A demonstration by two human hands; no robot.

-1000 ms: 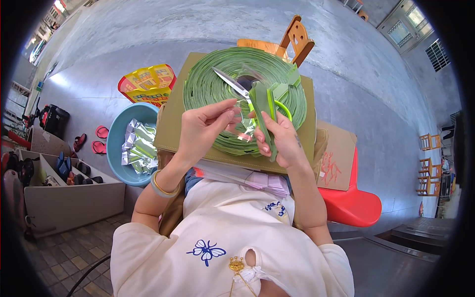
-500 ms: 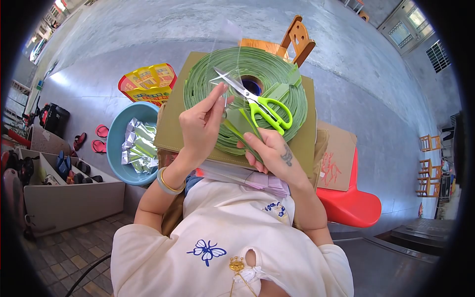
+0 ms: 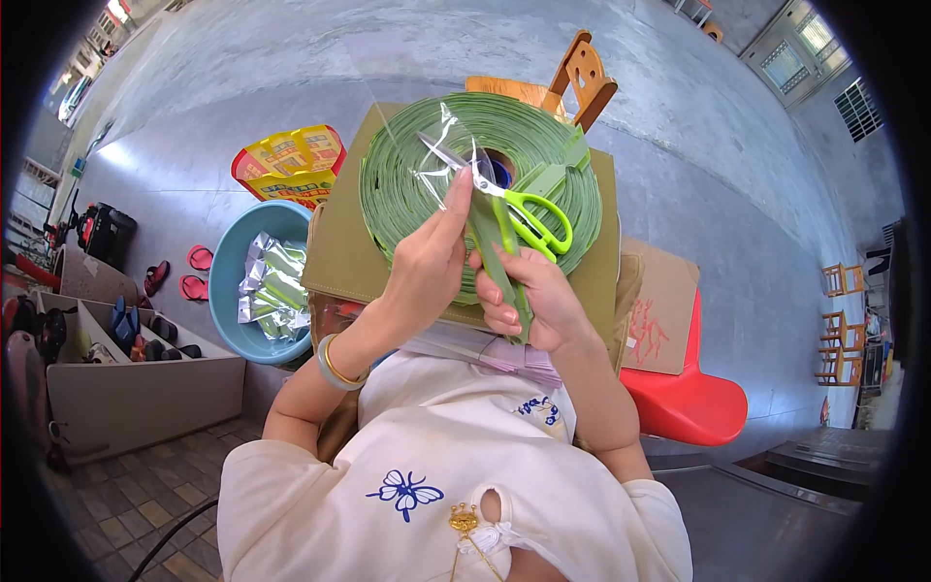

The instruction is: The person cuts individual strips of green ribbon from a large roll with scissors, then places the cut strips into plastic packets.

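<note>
My left hand [image 3: 427,262], fingers pressed together and pointing up, grips a clear plastic bag [image 3: 438,131] that stands up above its fingertips. My right hand [image 3: 539,299] is closed around folded green strips [image 3: 497,257], whose upper ends reach toward the bag beside my left fingers. Beneath both hands a large coil of green band [image 3: 393,184] lies on an olive-green box [image 3: 335,257]. Scissors [image 3: 555,225] with lime-green handles rest on the coil, blades slightly apart, partly behind the bag and my left fingers.
At the left, a blue basin [image 3: 225,291] holds silvery packets. A red and yellow bag [image 3: 289,160] stands behind it. A wooden chair [image 3: 582,82] is beyond the coil; a red stool [image 3: 693,407] and cardboard [image 3: 664,301] are at the right. Pale stacked sheets [image 3: 485,351] lie near my lap.
My left hand has moved right and closer to my right hand, bringing the clear bag over the scissor blades. The green strips now stand more upright against the bag.
</note>
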